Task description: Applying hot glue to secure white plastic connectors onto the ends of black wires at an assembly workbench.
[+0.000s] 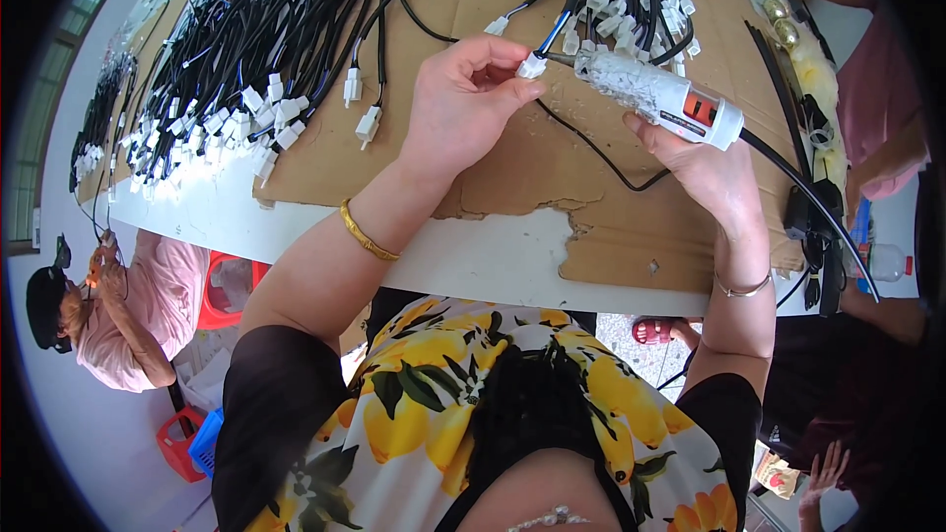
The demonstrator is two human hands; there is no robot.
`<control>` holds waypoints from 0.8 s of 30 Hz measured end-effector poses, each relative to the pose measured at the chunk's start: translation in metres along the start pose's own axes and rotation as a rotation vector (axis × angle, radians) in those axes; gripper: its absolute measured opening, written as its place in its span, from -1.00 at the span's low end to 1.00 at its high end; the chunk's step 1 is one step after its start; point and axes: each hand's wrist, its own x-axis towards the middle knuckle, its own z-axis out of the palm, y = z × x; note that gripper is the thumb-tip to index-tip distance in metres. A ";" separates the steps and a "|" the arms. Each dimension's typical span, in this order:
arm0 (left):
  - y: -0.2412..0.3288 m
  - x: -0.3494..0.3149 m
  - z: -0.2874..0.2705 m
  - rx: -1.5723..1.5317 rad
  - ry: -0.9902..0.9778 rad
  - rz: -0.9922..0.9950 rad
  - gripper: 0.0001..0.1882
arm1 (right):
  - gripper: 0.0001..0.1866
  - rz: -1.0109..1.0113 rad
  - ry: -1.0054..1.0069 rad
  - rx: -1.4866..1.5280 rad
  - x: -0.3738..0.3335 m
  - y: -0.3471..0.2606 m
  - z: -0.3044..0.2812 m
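Observation:
Between thumb and fingertips, my left hand pinches a small white plug connector with blue, white and black wires running up from it. A white hot glue gun, its front part caked in clear residue, lies in the grip of my right hand. Its narrow metal nozzle points left and meets or nearly meets the connector; I cannot tell which. A black power cord leaves its rear end. The fingers of my right hand are partly hidden beneath the tool.
Cardboard with a torn front edge covers much of the white table. A large heap of black cable harnesses lies left, another bundle at the back. Co-workers are at both sides. A plastic bottle is at the right.

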 end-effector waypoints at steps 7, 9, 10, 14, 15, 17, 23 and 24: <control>0.001 0.000 -0.001 -0.002 -0.026 0.016 -0.81 | -0.74 0.035 -0.020 0.016 0.001 -0.002 -0.003; 0.002 0.000 0.000 0.004 -0.031 0.018 -0.82 | -0.73 0.038 -0.018 0.029 0.000 -0.004 -0.004; 0.002 0.000 0.000 0.008 -0.026 0.014 -0.82 | -0.72 0.039 -0.019 0.041 0.000 -0.005 -0.004; 0.002 0.000 -0.001 0.013 -0.018 0.006 -0.82 | -0.70 0.067 -0.027 0.020 0.000 -0.007 -0.004; 0.002 0.000 -0.001 0.015 -0.016 0.006 -0.82 | -0.70 0.064 -0.029 0.018 0.000 -0.007 -0.004; 0.004 0.000 0.000 0.009 -0.028 0.006 -0.83 | -0.70 0.065 -0.029 0.017 0.000 -0.006 -0.004; 0.013 -0.001 0.001 -0.144 -0.089 -0.113 -0.79 | -0.72 0.047 0.000 0.033 0.002 -0.003 -0.003; 0.012 -0.001 0.001 -0.143 -0.087 -0.113 -0.79 | -0.73 0.045 0.004 0.060 0.002 -0.002 -0.002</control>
